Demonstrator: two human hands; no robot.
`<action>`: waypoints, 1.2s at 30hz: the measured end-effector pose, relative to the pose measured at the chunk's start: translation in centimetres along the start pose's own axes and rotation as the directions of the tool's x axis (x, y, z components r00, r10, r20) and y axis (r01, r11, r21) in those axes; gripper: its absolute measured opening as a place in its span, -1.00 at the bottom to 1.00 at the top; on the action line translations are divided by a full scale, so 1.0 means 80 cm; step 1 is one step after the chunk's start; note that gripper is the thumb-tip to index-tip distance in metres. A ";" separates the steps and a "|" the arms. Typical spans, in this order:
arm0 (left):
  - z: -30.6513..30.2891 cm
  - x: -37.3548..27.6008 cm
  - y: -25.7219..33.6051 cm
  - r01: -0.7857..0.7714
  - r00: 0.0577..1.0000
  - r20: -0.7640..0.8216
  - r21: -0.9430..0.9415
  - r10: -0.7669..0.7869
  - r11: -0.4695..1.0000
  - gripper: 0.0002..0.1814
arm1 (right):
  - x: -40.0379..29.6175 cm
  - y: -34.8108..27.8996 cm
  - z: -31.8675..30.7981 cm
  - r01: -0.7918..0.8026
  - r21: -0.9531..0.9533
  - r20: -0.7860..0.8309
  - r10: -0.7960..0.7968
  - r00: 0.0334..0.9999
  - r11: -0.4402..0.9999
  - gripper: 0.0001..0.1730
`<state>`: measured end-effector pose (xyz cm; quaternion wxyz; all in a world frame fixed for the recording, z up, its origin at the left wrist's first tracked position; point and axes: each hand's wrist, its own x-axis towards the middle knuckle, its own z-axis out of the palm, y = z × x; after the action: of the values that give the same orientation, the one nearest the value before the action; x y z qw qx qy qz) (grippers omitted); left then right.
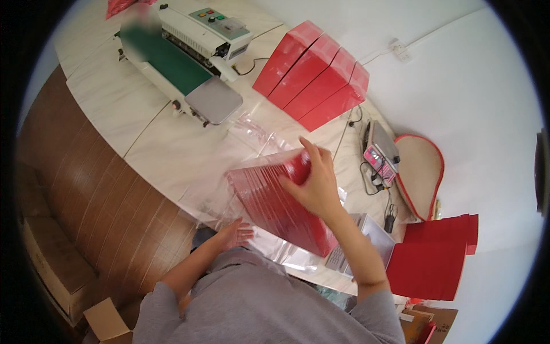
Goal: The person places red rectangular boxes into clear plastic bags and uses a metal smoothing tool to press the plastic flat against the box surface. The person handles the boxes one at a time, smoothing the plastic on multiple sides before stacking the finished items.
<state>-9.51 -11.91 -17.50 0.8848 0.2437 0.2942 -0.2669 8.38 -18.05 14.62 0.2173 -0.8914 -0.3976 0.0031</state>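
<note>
A flat red box (275, 202) lies in a clear plastic bag (245, 159) on the pale table before me. My right hand (311, 180) is at the box's far right corner, thumb and fingers spread around it over the film; whether it grips is unclear. Near the table's front edge, beside the near left side of the bag, my left hand (236, 234) has its fingers apart and seems to hold nothing. More clear film (285, 253) lies under and in front of the box.
A band sealing machine (180, 64) with a green belt stands at the back left. Several wrapped red boxes (313, 77) stand upright behind. To the right are a scale (382, 142), cables, a white plastic basket (376, 241) and stacked red boxes (425, 266). Cardboard boxes (56, 262) sit on the floor at left.
</note>
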 end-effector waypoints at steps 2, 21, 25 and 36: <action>-0.001 0.014 0.000 0.045 0.984 0.177 -0.182 -0.012 0.982 -0.02 | -0.030 -0.016 -0.041 0.018 0.059 -0.091 -0.012 0.996 0.998 0.06; 0.132 -0.011 0.207 -0.762 0.648 0.182 0.181 0.740 0.622 0.04 | -0.255 0.099 0.024 -0.145 0.396 -0.304 0.279 0.911 0.907 0.45; 0.094 -0.001 0.233 -0.772 0.599 0.292 0.456 0.745 0.442 0.11 | -0.240 0.148 0.066 -0.066 0.467 -0.392 0.274 0.878 0.882 0.48; 0.241 -0.123 0.246 -0.837 0.400 0.549 0.546 0.733 0.048 0.15 | -0.231 0.147 0.042 0.126 0.602 -0.517 0.264 0.815 0.789 0.46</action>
<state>3.42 -5.46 7.92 0.6979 0.6949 -0.0875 0.1494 3.43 -36.82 3.87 0.6024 -0.7450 -0.2554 -0.1298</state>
